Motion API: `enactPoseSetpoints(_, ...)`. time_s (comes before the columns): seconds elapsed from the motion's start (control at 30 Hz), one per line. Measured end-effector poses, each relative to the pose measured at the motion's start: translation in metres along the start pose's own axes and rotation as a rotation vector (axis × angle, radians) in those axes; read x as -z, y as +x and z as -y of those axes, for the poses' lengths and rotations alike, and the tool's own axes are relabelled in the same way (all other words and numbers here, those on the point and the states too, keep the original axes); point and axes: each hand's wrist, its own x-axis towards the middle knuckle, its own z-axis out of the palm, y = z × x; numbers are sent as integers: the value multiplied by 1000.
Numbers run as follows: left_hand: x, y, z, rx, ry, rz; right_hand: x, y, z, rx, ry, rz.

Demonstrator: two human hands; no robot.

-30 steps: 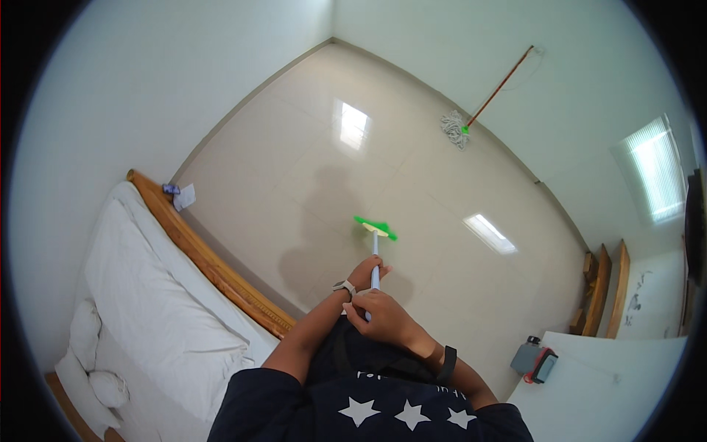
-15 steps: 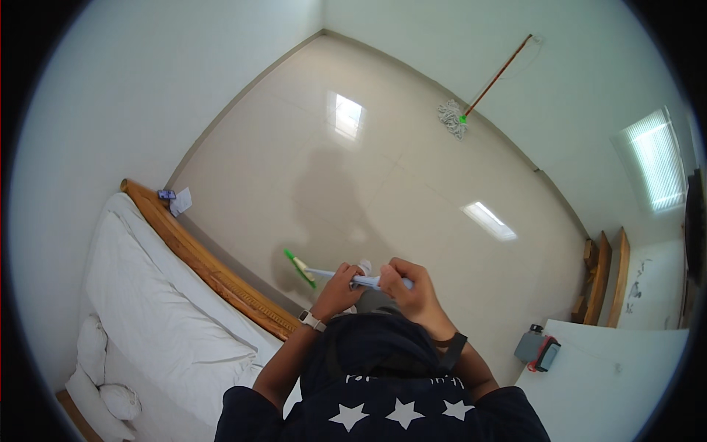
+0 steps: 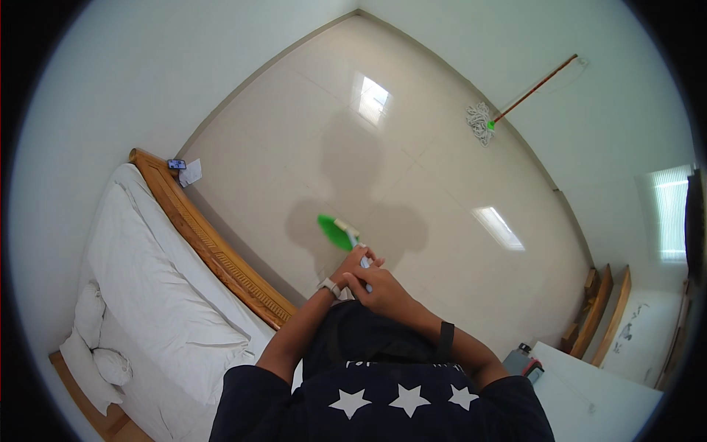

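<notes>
Your left hand (image 3: 352, 267) and right hand (image 3: 383, 289) both clench the broom (image 3: 340, 233) handle, stacked for leverage; its green head hangs over the floor (image 3: 294, 147), beside the bed (image 3: 147, 280).

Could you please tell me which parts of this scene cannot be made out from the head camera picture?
- Handle of the green-headed broom: the left hand and right hand cover it, so their grip is unclear.
- Small items on the floor beyond the wooden bed frame: too small to identify.
- Dark device by the white table: partly hidden by the person's arm.
- Bed's near end: cut off at the picture's rim.
</notes>
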Motion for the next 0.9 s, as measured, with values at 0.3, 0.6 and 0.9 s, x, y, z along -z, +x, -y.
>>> enactPoseSetpoints(0.3,18,94,-53,-215,64,-76,41,36,19,242,-244,-1)
enactPoseSetpoints(0.6,48,81,-120,-13,112,-174,112,45,87,-51,142,-86)
enactPoseSetpoints(0.9,57,-10,-34,333,311,-170,52,56,22,-247,470,7)
